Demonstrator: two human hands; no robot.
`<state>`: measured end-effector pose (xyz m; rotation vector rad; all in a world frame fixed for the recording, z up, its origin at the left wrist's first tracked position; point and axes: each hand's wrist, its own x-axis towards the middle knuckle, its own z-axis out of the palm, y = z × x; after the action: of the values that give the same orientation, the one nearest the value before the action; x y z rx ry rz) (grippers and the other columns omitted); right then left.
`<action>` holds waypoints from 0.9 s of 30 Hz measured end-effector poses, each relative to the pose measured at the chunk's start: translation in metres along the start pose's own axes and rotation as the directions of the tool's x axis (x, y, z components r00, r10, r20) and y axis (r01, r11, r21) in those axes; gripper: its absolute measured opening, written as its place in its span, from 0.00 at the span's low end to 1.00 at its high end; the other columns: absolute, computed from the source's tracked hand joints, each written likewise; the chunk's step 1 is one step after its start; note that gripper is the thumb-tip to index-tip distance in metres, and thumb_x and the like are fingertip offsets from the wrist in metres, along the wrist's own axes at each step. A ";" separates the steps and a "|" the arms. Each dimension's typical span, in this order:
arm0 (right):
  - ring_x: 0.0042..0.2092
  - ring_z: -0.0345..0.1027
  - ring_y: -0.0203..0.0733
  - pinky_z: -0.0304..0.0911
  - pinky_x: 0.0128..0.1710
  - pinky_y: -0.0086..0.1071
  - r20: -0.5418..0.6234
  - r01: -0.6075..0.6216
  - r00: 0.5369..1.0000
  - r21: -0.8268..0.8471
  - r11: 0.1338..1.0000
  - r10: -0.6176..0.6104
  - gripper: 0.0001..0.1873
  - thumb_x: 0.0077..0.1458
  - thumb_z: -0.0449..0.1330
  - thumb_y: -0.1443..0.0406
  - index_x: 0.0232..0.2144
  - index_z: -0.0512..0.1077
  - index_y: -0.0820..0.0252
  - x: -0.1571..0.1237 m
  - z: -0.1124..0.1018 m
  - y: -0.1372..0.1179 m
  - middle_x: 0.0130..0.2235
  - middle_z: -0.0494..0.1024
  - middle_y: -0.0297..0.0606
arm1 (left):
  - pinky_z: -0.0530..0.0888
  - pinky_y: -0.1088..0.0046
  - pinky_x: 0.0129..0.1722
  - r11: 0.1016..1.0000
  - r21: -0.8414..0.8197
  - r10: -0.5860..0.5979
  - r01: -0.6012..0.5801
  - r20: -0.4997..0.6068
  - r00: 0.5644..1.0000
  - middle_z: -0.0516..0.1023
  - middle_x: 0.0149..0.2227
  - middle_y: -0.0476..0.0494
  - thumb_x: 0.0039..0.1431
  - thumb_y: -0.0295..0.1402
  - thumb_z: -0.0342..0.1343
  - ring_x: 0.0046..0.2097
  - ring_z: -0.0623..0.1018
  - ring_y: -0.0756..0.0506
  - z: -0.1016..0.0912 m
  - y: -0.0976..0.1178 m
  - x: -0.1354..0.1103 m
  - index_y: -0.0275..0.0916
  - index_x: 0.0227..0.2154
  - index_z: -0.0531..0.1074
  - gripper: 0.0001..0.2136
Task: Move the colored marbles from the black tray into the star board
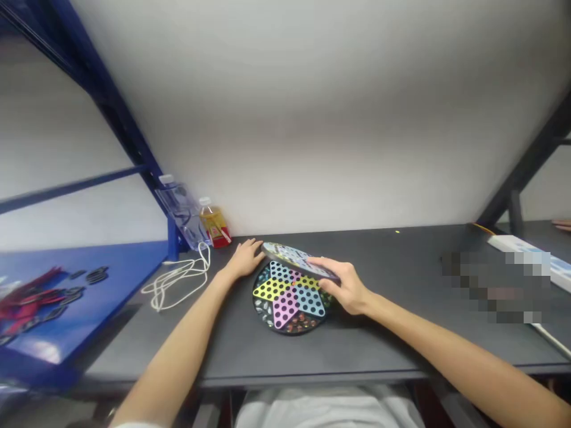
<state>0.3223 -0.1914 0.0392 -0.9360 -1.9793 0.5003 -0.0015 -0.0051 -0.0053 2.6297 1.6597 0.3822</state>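
Note:
A round Chinese checkers board point(285, 306) lies flat on the dark table, its star in pink, yellow and blue with dark holes. Small marbles or pieces, some clear and some reddish, sit in the sections around the star. Tilted above the board's far side is a round printed lid point(289, 257), gripped at its right edge by my right hand point(345, 285), thumb below and fingers on top. My left hand point(245, 258) rests at the lid's left end, fingers stretched out, the thumb side close to the rim; whether it touches the lid is unclear.
A white cable point(178, 276) lies coiled left of my left arm. A clear plastic bottle point(185, 214) and a bottle with yellow liquid point(215, 224) stand by the wall. Red and black straps point(35, 300) lie on a blue table. A white power strip point(557, 264) is far right, beside a pixelated patch.

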 end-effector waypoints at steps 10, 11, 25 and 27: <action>0.29 0.68 0.40 0.65 0.29 0.31 -0.690 -0.395 0.631 0.107 0.912 0.354 0.24 0.59 0.50 0.48 0.36 0.72 0.62 0.020 -0.070 0.073 0.26 0.74 0.35 | 0.54 0.52 0.62 0.999 0.026 0.020 -0.020 -0.011 1.000 0.61 0.63 0.33 0.63 0.55 0.38 0.64 0.59 0.34 0.000 0.002 0.000 0.38 0.60 0.63 0.32; 0.27 0.68 0.40 0.64 0.27 0.31 -0.677 -0.442 0.616 0.126 0.888 0.402 0.23 0.57 0.53 0.49 0.37 0.73 0.62 0.021 -0.083 0.086 0.25 0.73 0.35 | 0.54 0.52 0.62 1.000 0.026 0.018 -0.018 -0.012 1.000 0.61 0.63 0.33 0.63 0.55 0.38 0.64 0.59 0.35 0.000 0.002 0.000 0.38 0.60 0.63 0.32; 0.28 0.71 0.43 0.62 0.32 0.31 -0.085 -0.662 0.673 -0.512 0.547 0.735 0.15 0.55 0.56 0.58 0.25 0.75 0.62 -0.016 -0.165 0.170 0.25 0.76 0.41 | 0.54 0.51 0.62 0.999 0.033 0.019 -0.018 -0.014 1.000 0.61 0.63 0.34 0.63 0.55 0.38 0.65 0.59 0.35 0.001 0.001 0.001 0.39 0.60 0.63 0.31; 0.31 0.72 0.44 0.62 0.33 0.31 -0.003 -0.630 0.677 -0.518 0.579 0.736 0.16 0.56 0.56 0.57 0.26 0.75 0.62 -0.014 -0.162 0.169 0.27 0.78 0.41 | 0.54 0.51 0.62 0.999 0.036 0.023 -0.023 -0.015 1.000 0.61 0.63 0.33 0.63 0.55 0.38 0.65 0.58 0.35 0.001 0.001 0.001 0.39 0.60 0.63 0.32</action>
<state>0.5347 -0.0957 0.0110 -2.1082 -1.8945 0.5500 0.0002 -0.0044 -0.0054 2.6804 1.6579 0.3778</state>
